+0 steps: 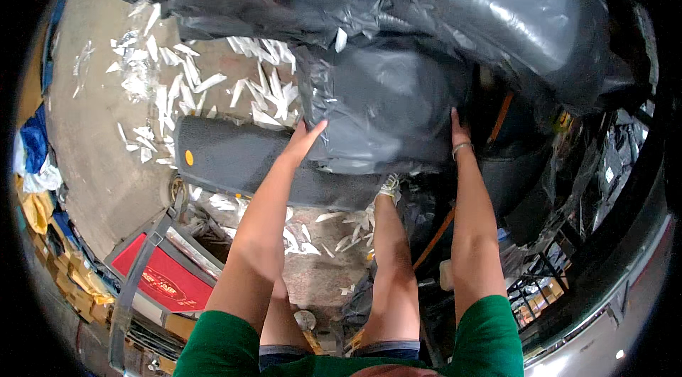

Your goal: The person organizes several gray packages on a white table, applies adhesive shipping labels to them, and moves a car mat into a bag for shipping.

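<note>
I am pressing my left hand [307,137] flat, fingers spread, against the left edge of the wrapped seat [387,103], a dark cushion in grey plastic film standing straight ahead of me. My right hand [459,130] is lying along its right edge; I cannot tell whether those fingers are curling round it. Below the seat a black pad [234,157] is lying on the floor [99,135], with white scraps [170,85] scattered about.
</note>
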The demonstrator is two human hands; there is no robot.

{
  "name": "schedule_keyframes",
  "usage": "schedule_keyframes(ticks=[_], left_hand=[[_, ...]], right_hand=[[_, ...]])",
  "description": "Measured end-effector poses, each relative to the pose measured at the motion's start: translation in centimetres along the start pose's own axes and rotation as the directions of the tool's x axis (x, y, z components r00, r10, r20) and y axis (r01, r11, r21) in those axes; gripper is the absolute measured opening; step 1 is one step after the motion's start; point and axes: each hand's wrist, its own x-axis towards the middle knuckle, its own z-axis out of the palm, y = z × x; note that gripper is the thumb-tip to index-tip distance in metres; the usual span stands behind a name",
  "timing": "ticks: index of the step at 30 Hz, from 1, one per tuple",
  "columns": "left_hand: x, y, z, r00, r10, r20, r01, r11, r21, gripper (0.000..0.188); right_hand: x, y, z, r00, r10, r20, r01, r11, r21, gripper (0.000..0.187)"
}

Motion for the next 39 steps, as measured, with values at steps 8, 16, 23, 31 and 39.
schedule_keyframes(ticks=[8,16,23,31,39], left_hand=[[-4.8,-4.4,-7.9,0.968,0.174,-0.178,-0.030,0.791,0.612,0.038],[-29.7,-7.6,-12.9,0.965,-0.217,-0.145,0.248,0.936,0.251,0.013],[-36.0,8.1,-3.7,0.827,0.183,-0.532,-0.221,0.975,-0.008,0.012],[-19.5,35.6,1.1,0.461,0.801,-0.382,-0.717,0.590,0.371,0.014],[-4.9,35.5,4.9,0.555,0.788,-0.267,-0.485,0.567,0.666,0.015]], right_hand=[[-12.7,-1.0,0.6,0.928,-0.342,-0.147,0.345,0.939,-0.010,0.068],[-33.1,-1.8,-8.8,0.711,-0.702,-0.041,0.688,0.683,0.246,0.033],[-34.6,-10.0,-24.7,0.422,-0.875,-0.238,0.897,0.363,0.252,0.026],[-22.6,-22.7,-30.7,0.458,-0.527,-0.716,0.809,0.581,0.090,0.032],[-9.9,-20.9,-26.1,0.787,-0.551,-0.277,0.495,0.832,-0.250,0.052]])
